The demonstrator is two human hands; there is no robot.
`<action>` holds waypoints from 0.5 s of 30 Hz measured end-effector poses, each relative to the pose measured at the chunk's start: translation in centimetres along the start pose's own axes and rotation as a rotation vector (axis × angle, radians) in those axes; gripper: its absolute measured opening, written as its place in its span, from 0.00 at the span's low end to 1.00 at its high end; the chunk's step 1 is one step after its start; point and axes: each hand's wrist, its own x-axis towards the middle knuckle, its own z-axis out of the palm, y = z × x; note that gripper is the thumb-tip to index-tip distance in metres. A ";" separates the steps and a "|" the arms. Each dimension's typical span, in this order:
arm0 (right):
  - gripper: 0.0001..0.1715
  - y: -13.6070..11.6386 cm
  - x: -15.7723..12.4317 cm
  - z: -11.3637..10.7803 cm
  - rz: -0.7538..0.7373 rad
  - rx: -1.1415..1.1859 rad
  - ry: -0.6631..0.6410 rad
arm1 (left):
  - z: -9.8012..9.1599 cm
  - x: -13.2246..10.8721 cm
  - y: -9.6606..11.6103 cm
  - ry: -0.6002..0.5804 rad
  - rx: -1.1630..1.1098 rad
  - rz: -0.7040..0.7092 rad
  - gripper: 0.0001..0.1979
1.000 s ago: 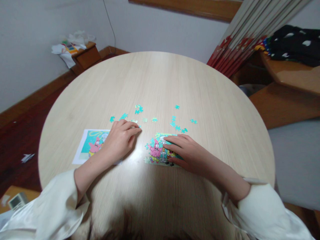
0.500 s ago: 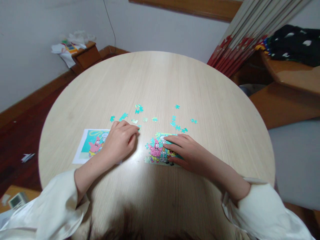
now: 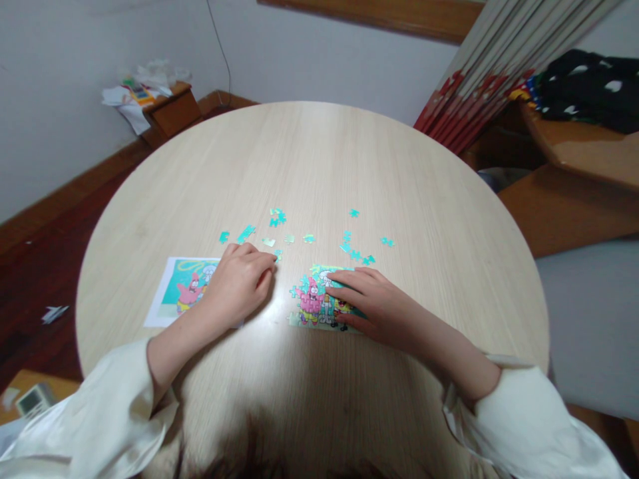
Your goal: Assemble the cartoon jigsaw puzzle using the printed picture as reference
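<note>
My right hand (image 3: 367,296) lies flat over the right part of a partly joined cartoon jigsaw puzzle (image 3: 310,303), fingers spread and touching it. A pink starfish figure shows on the puzzle's left side; much of the right side is hidden under the hand. My left hand (image 3: 242,279) is curled, with its fingertips closed at a small teal puzzle piece (image 3: 278,254) left of and beyond the puzzle. Under the left wrist lies a printed reference picture (image 3: 180,293) of the same characters, partly covered.
Several loose pieces lie beyond the hands, including a teal cluster (image 3: 277,217), a yellow-marked piece (image 3: 309,238) and a lone piece (image 3: 354,213). Everything rests on a round wooden table (image 3: 319,153). A brown cabinet (image 3: 174,113) with papers stands back left, a curtain (image 3: 479,80) back right.
Almost nothing differs. The left fingertips have shifted very slightly at the teal piece; the right hand stays in place on the puzzle.
</note>
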 end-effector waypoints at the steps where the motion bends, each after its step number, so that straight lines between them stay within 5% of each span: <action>1: 0.18 0.0 0.0 0.0 0.003 0.002 -0.002 | 0.0 0.0 0.0 0.002 0.002 0.001 0.15; 15: 0.18 0.0 -0.1 0.1 0.009 -0.001 -0.003 | 0.0 0.0 0.1 0.013 0.015 0.006 0.15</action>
